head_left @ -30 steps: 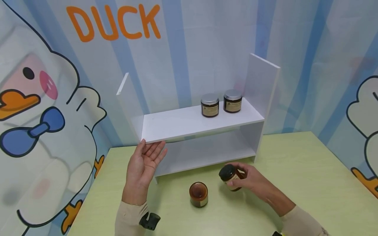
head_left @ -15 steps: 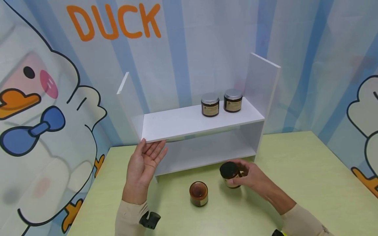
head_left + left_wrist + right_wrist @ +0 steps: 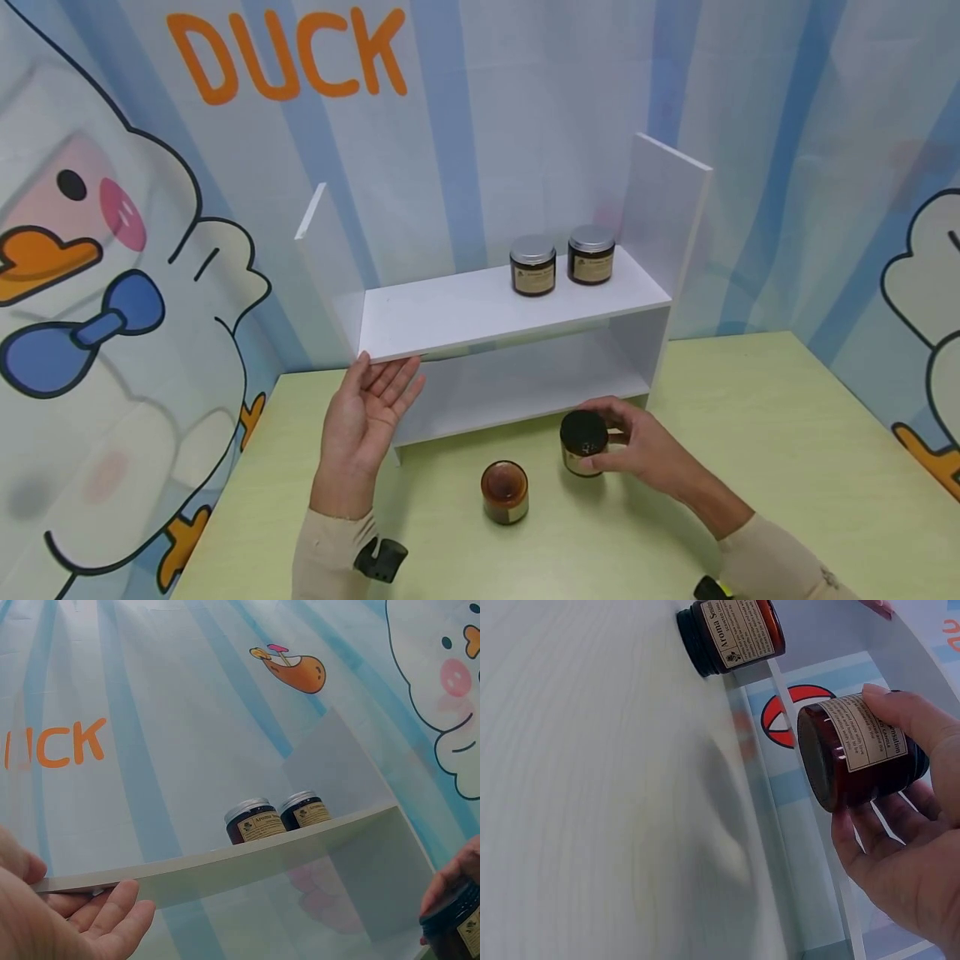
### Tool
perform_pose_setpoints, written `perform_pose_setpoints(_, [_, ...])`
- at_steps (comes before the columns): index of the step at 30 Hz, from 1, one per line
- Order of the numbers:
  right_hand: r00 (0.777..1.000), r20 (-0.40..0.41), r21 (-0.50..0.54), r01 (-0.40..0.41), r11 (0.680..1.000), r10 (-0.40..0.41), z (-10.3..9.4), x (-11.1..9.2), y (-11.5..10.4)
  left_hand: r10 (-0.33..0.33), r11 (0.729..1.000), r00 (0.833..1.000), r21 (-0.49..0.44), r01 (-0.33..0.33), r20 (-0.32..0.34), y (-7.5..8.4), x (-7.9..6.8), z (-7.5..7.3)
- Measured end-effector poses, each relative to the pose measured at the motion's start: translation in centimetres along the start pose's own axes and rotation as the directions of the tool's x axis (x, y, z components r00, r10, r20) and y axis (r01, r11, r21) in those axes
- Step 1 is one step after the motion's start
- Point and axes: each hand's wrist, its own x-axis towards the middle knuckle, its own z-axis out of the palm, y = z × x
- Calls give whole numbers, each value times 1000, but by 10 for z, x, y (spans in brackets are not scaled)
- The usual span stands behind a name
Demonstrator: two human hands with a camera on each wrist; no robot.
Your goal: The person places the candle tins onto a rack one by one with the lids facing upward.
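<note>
My right hand [image 3: 637, 446] grips a brown glass candle jar [image 3: 866, 750] with a black lid, thumb on one side and fingers round the other. The jar is upright, lid on top, its base raised off the table in the right wrist view. A second brown jar [image 3: 505, 493] stands upside down on the table to its left. Palm up, my left hand [image 3: 367, 425] touches the left front edge of the white shelf's upper board [image 3: 435, 321], fingers extended beneath it. On that board are two dark jars [image 3: 533, 267] [image 3: 591, 255] with silver lids and labels.
The white shelf has tall side panels [image 3: 671, 217] and a lower board [image 3: 517, 392]. It stands at the back of the pale green table [image 3: 787, 433]. A curtain [image 3: 510, 108] with blue stripes and duck drawings hangs behind and at the sides.
The jar in my right hand has turned from tilted to upright and shifted slightly toward the shelf. My left hand stays at the board's edge.
</note>
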Motion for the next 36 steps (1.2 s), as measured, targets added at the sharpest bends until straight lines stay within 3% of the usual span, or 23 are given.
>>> perform_pose_setpoints(16, [999, 35, -94, 8, 996, -4, -9, 5, -1, -8, 1000, 1000, -9, 8, 4, 1, -1, 0])
perform_pose_setpoints(36, [995, 100, -113, 40, 993, -29, -11, 7, 3, -11, 1000, 1000, -15, 11, 3, 0, 0, -1])
